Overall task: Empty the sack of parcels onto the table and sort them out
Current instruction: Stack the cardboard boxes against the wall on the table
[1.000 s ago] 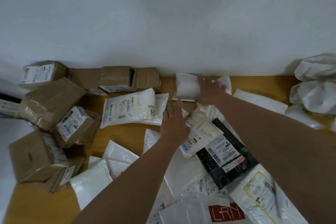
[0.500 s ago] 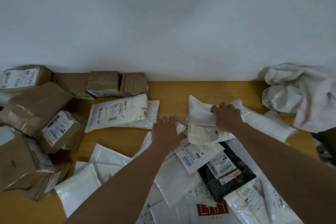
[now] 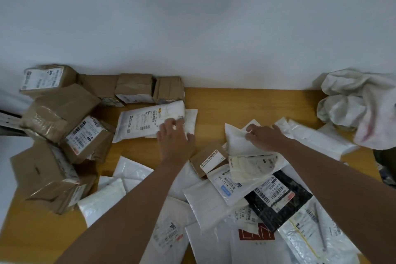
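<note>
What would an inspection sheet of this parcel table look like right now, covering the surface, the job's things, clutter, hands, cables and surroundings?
Surface: wooden table, bare strip along the far edge.
Job's things: brown boxes piled at left; white mailers overlapping at centre and right; black parcel among them; crumpled white sack at far right.
Clutter: nothing seen beyond the parcels.
Hands: left hand rests on a labelled white pouch; right hand pinches a plain white mailer.
Cables: nothing seen.
Surroundings: plain white wall behind the table.
</note>
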Demonstrator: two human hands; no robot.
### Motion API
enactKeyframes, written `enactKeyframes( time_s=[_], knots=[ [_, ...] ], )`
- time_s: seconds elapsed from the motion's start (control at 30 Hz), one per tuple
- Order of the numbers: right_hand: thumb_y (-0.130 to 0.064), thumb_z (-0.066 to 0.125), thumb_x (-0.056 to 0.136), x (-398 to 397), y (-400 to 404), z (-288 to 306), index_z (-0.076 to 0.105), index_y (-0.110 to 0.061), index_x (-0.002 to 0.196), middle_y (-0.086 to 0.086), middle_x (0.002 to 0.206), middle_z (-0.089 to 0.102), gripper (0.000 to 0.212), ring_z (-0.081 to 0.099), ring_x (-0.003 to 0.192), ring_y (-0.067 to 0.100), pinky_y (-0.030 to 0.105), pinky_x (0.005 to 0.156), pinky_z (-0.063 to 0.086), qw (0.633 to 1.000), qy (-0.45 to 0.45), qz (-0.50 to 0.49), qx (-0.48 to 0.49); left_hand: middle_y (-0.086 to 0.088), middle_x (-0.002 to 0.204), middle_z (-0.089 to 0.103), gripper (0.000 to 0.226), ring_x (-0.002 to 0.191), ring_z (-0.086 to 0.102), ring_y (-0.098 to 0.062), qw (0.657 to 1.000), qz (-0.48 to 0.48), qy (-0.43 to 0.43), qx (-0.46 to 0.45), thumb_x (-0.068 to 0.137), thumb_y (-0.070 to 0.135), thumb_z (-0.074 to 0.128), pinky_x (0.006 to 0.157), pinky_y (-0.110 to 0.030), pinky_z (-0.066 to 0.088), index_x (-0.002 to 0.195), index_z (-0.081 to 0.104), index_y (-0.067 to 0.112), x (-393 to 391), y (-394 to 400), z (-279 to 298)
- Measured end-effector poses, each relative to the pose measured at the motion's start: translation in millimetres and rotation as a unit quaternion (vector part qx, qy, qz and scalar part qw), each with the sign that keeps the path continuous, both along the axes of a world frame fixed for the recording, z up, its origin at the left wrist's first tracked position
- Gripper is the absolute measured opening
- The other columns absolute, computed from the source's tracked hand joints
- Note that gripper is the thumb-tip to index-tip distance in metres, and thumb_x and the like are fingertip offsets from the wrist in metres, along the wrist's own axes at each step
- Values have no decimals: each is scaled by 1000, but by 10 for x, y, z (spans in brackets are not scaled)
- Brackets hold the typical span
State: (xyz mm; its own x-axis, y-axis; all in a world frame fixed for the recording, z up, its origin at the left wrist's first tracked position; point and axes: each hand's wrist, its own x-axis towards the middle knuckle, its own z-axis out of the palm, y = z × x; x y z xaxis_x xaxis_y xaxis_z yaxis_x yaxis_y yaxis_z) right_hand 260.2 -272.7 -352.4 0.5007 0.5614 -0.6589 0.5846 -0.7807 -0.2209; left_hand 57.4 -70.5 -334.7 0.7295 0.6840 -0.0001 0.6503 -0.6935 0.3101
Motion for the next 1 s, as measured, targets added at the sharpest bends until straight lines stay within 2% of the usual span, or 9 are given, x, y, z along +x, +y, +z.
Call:
enactKeyframes(
  time_s=[0.07,0.13,0.23,0.37,0.47,0.53,0.63,0.77,1.0],
  knots=[
    [-57,24,100,-12,94,51,45,-23,137,5,124,63,54,50,126,27,54,114,13,995,-86,36,-40,-13,144,30,70,132,30,-34,995,90,35,-39,78,32,62,104,-48,30,141,32,24,-105,184,-14],
    [-56,29,98,-65,310,118,49,-17,132,9,130,58,56,48,127,30,52,112,22,981,-173,74,-36,-9,159,9,88,145,9,-36,988,102,102,-57,81,41,63,113,-55,17,151,11,33,-218,369,-77],
    [-44,41,96,-285,800,171,51,-10,129,13,128,55,48,50,120,32,43,99,42,992,-109,24,66,-3,164,2,94,150,1,-33,986,40,159,-42,87,48,62,118,-56,9,155,-1,32,-272,564,-145],
    [-39,54,97,-648,1393,78,37,-7,141,12,132,53,58,52,121,29,33,86,43,958,137,-207,142,-4,156,29,80,143,27,-30,986,-1,166,-32,92,42,60,114,-48,28,154,13,24,-184,653,-121],
    [-36,66,91,-801,1717,-60,22,-3,147,12,137,48,78,51,124,30,34,86,45,906,219,-330,151,-1,149,38,60,132,39,-26,982,-21,188,-12,97,35,53,105,-44,36,149,26,23,-179,683,-124],
    [-26,71,86,-811,1839,-170,34,1,140,11,130,55,71,56,117,29,35,85,50,884,230,-375,160,0,146,42,51,129,41,-26,981,-34,191,-4,99,35,48,103,-43,37,146,32,24,-184,681,-121],
    [-18,63,87,-728,1842,-183,64,-5,117,12,112,67,33,64,101,27,37,83,56,856,240,-409,204,-1,137,50,42,123,46,-26,989,-42,143,21,101,39,40,99,-42,38,140,39,24,-145,597,-100],
    [-17,51,93,-418,1533,138,65,-6,98,9,92,63,18,58,82,21,30,65,42,818,213,-473,249,-5,127,58,47,114,53,-27,994,-92,45,26,100,45,34,93,-42,42,136,48,19,126,282,-71],
    [-10,45,91,238,370,492,61,-7,96,13,95,62,17,59,87,28,40,70,49,727,77,-602,321,-2,131,58,43,111,55,-29,977,-211,-42,-12,97,36,44,87,-43,45,136,51,19,1116,-652,-7]
  ],
)
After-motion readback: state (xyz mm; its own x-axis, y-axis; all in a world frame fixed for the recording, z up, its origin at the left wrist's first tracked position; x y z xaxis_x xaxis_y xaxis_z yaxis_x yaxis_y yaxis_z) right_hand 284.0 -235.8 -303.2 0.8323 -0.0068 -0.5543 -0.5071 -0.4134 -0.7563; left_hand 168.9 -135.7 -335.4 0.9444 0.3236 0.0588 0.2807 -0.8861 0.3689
